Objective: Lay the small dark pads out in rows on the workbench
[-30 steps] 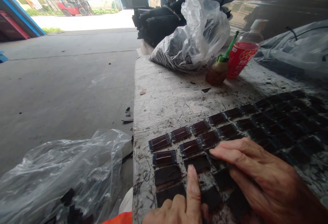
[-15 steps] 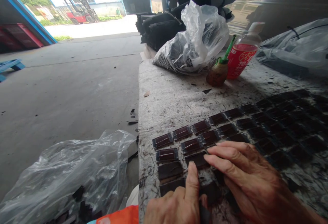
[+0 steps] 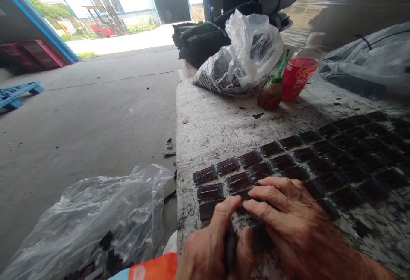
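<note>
Rows of small dark pieces with clear-looking edges [image 3: 209, 191] lie on the pale, scrap-littered table [image 3: 198, 134]. My left hand [image 3: 214, 237] is at the bottom centre, its index fingertip on a plain dark piece; a dark strip [image 3: 229, 246] is held between its thumb and curled fingers. To the right, my right hand [image 3: 297, 220] rests with its fingers bent and slightly spread, fingertips on the same row of pieces close to the left index finger. What lies beneath both palms is hidden.
Behind the pieces stand a small bottle with a green spout [image 3: 270, 94], a red drink bottle [image 3: 299, 75] and a white plastic bag [image 3: 237, 64]. Black rolls [image 3: 205, 40] lie farther back. A clear bag with dark scraps [image 3: 105, 216] sits left of the table edge.
My left index finger has moved up and left, and the dark strip in that hand shows more. My right hand has shifted slightly left. The view has tilted a little.
</note>
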`<control>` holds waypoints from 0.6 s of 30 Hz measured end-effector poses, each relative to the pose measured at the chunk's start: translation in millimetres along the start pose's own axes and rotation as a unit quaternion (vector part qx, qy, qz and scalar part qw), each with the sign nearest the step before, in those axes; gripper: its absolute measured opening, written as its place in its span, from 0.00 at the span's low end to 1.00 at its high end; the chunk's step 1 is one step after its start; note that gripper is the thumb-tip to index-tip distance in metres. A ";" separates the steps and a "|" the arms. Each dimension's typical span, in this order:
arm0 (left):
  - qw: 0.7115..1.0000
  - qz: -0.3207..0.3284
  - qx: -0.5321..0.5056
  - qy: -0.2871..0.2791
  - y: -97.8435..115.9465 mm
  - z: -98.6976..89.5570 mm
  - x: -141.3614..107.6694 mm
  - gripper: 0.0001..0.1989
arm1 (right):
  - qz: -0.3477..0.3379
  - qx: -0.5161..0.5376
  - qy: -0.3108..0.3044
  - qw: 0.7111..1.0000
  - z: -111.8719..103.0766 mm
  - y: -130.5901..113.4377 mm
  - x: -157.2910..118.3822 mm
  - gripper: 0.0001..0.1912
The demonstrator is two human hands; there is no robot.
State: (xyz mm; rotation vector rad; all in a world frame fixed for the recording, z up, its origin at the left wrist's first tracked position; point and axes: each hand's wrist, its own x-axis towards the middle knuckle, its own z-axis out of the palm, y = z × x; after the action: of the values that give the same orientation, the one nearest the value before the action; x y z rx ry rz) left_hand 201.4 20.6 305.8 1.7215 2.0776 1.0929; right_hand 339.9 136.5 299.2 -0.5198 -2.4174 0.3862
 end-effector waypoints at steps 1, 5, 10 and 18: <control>0.999 -0.016 -0.027 -0.007 0.7 -0.2 0.5 0.19 | 0.011 0.017 -0.004 1.000 -5.1 -0.3 1.8 0.15; 0.982 -0.111 -0.140 -0.066 6.3 -1.5 3.5 0.27 | 0.068 0.124 -0.060 0.988 -23.8 -4.9 10.9 0.13; 0.966 -0.126 -0.202 -0.105 14.3 -3.5 5.9 0.35 | 0.158 0.266 -0.141 0.940 -32.1 -18.0 22.1 0.17; 0.983 -0.055 -0.026 -0.175 0.8 8.7 -6.1 0.38 | 0.378 0.461 -0.265 0.758 -22.0 -23.5 20.7 0.06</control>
State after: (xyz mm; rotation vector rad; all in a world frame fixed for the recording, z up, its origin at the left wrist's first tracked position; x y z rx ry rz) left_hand 209.0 18.4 298.6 1.6171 1.8821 0.7422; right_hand 332.5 128.4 335.9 -0.9636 -1.9610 2.1704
